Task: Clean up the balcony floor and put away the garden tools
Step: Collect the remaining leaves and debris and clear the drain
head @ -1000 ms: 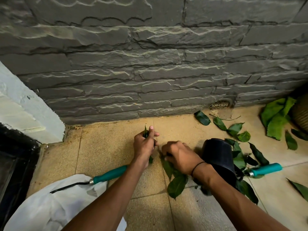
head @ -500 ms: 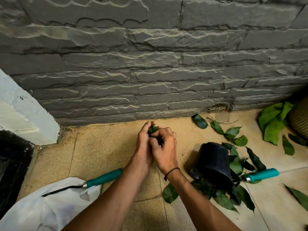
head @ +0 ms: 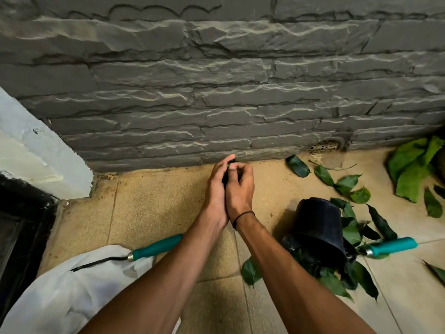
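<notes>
Both hands bunching up leaves by the wall

Left hand [head: 216, 189] and right hand [head: 239, 189], fingers curled round what looks like crumpled dark green leaves [head: 231, 161], left of the tipped black plastic pot [head: 317, 227].

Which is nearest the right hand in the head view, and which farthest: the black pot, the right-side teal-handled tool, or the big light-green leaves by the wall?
Measured from the right hand:
1. Black pot, tipped over on the floor just to its right.
2. Teal-handled tool, lying beyond the pot, lower right.
3. Light-green leaves, at the far right edge by the wall.
</notes>
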